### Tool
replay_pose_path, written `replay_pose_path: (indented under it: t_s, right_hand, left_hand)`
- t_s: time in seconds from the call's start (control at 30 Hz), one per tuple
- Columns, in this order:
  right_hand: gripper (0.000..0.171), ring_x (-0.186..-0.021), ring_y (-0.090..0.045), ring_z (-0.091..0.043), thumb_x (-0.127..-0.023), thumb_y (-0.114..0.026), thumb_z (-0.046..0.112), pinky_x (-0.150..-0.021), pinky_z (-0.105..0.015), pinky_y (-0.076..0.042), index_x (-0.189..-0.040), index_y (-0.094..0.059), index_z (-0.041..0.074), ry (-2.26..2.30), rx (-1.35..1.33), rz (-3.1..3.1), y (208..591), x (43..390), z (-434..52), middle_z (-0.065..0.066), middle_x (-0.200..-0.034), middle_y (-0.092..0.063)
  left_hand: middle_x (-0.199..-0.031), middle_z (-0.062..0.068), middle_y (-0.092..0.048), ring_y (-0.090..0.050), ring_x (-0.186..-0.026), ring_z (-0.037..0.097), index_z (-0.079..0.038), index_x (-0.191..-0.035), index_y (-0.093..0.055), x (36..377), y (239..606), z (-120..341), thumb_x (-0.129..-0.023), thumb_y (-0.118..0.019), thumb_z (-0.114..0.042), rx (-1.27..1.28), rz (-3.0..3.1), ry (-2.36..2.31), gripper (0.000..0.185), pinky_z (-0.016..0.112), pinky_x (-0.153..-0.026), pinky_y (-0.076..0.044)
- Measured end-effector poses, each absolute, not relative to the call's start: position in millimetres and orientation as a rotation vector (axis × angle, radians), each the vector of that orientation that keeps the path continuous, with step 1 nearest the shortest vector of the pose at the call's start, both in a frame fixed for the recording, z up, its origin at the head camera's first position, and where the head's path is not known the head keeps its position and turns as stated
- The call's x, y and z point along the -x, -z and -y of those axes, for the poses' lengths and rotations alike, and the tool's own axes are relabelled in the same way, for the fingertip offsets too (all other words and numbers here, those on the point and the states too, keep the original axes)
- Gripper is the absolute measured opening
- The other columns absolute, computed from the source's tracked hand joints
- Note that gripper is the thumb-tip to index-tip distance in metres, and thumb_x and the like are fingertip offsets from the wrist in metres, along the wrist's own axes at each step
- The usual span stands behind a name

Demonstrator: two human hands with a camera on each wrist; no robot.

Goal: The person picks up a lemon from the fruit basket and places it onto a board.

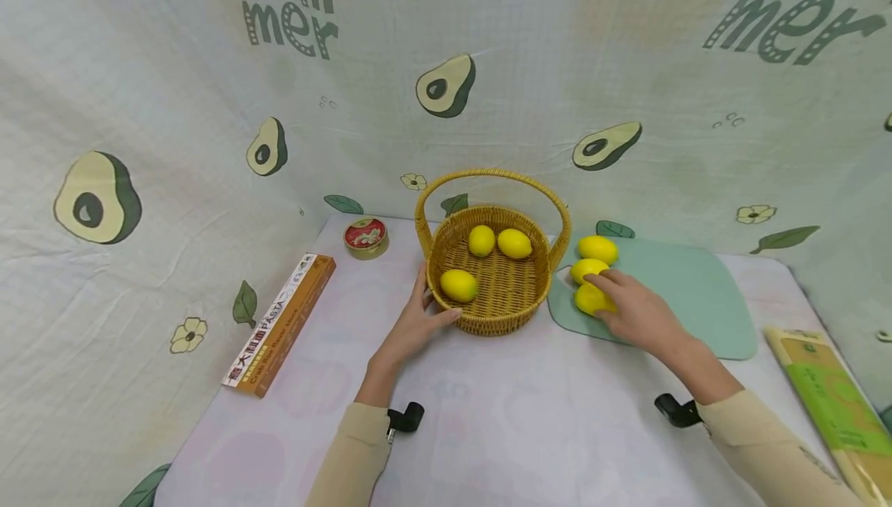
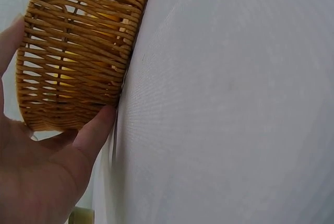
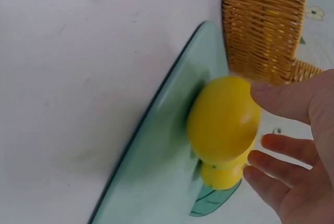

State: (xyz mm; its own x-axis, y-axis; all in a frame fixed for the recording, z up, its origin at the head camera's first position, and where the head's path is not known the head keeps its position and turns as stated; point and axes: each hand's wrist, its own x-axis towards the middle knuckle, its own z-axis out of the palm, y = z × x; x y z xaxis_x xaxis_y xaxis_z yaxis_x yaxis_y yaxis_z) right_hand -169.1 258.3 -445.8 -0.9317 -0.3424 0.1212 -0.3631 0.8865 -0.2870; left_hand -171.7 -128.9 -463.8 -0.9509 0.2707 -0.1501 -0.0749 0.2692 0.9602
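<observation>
My left hand [image 1: 418,321] holds the near left side of a round wicker basket [image 1: 493,327], its thumb and fingers spread around the wall. Three yellow lemons [image 1: 459,286] lie inside the basket, under its tall arched handle. Over on the green cutting board [image 1: 683,282], three more lemons sit in a row. My right hand [image 1: 644,317] reaches over the nearest lemon [image 3: 224,119], thumb tip right at its edge and the other fingers spread apart on its far side. Behind it in the right wrist view shows a second lemon [image 3: 222,177], partly hidden.
Left of the basket stands a small red-lidded tin [image 1: 365,238]. A long pasta box [image 1: 281,325] lies along the table's left side. At the right edge is a green and yellow packet [image 1: 829,406]. A patterned cloth [image 1: 516,89] hangs behind the table.
</observation>
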Motion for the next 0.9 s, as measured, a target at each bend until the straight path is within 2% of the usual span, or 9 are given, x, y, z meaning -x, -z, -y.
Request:
replay_pose_path:
  t_s: [0.17,0.37,0.6,0.9]
  right_hand:
    - [0.05,-0.124,-0.055,-0.04,-0.089,-0.072,0.012,-0.097,-0.059,-0.049,-0.137,-0.058,0.008,-0.509,-0.612,2.907,439,170,-248,-0.018,-0.139,-0.056]
    - [0.048,-0.115,-0.062,-0.032,-0.088,-0.074,0.012,-0.091,-0.052,-0.054,-0.134,-0.062,0.012,-0.55,-0.727,2.804,428,172,-228,-0.01,-0.13,-0.063]
    - [0.048,-0.116,-0.062,-0.031,-0.089,-0.072,0.011,-0.092,-0.05,-0.054,-0.136,-0.06,0.01,-0.623,-0.788,2.816,423,178,-200,-0.012,-0.132,-0.063]
    - [0.05,-0.12,-0.061,-0.03,-0.092,-0.07,0.021,-0.094,-0.049,-0.053,-0.14,-0.057,0.013,-0.689,-0.788,2.856,426,192,-169,-0.009,-0.135,-0.061]
  left_hand:
    - [-0.169,-0.002,0.001,-0.016,-0.153,0.038,-0.041,-0.156,0.012,172,465,129,-0.089,-0.075,-0.032,-0.176,-2.252,-1.759,0.111,0.059,-0.122,-0.018]
    - [-0.169,-0.002,0.001,-0.017,-0.153,0.039,-0.041,-0.156,0.012,173,467,130,-0.088,-0.076,-0.035,-0.196,-2.261,-1.753,0.112,0.06,-0.122,-0.017]
    - [-0.169,-0.002,0.001,-0.017,-0.153,0.038,-0.041,-0.157,0.012,173,466,130,-0.089,-0.076,-0.034,-0.177,-2.264,-1.749,0.111,0.06,-0.122,-0.016]
    - [-0.168,-0.007,0.004,-0.016,-0.154,0.035,-0.044,-0.156,0.012,172,467,131,-0.088,-0.076,-0.037,-0.203,-2.259,-1.755,0.112,0.06,-0.123,-0.015]
